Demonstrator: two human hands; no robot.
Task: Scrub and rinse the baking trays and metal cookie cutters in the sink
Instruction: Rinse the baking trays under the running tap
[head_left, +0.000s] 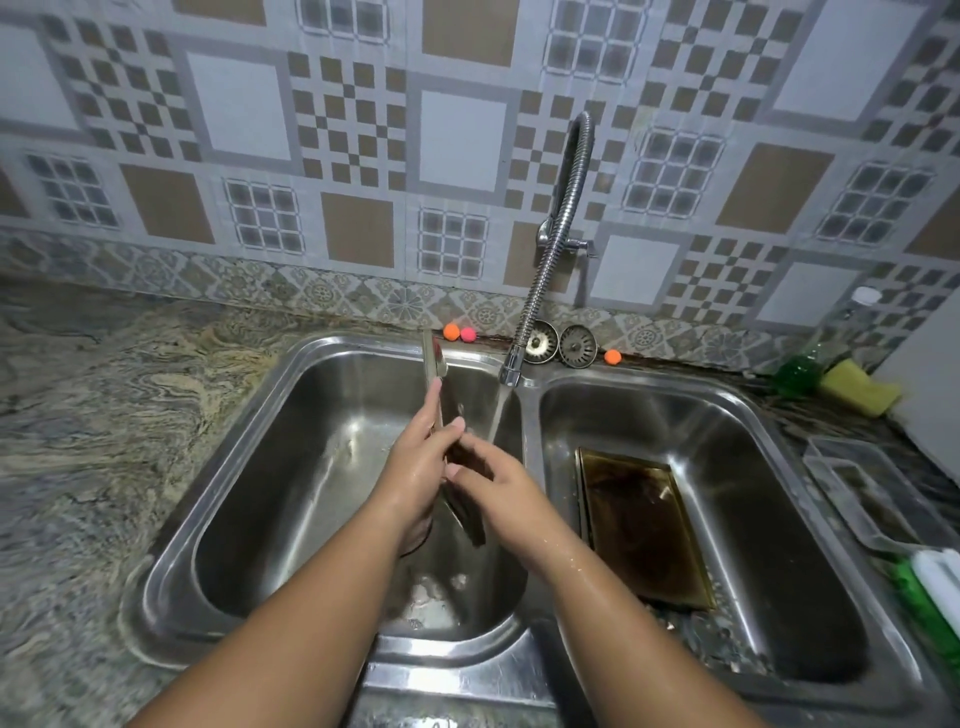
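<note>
Patterned brown, grey and white tiles cover the wall behind a mottled granite table (93, 415) that carries a double stainless-steel sink (524, 415). From the wall a flexible chrome faucet (558, 218) curves down over the divider, and a stream of water (497, 415) falls into the left basin. Over that basin a dark-stained rectangular metal baking tray (435, 358) stands steeply on edge, seen almost edge-on, its upper end near the back rim and just beside the stream. The left hand (421, 462) grips it from the left, its fingers and thumb wrapped over the edge. The right hand (501, 486) is against the tray's dark face from the right, its fingers fairly straight and laid on the metal, wet with droplets. A second brown-stained rectangular baking tray (644, 525) lies flat on the floor of the right basin, well apart from both hands. On the back ledge sit an orange ball (451, 332) touching a pink ball (468, 334), two round metal sink strainers (577, 346) side by side, and another orange ball (613, 357). At the far right stand a clear bottle of green liquid (800, 371), a yellow sponge (860, 387) just beside it, and a clear plastic container (857, 488).
</note>
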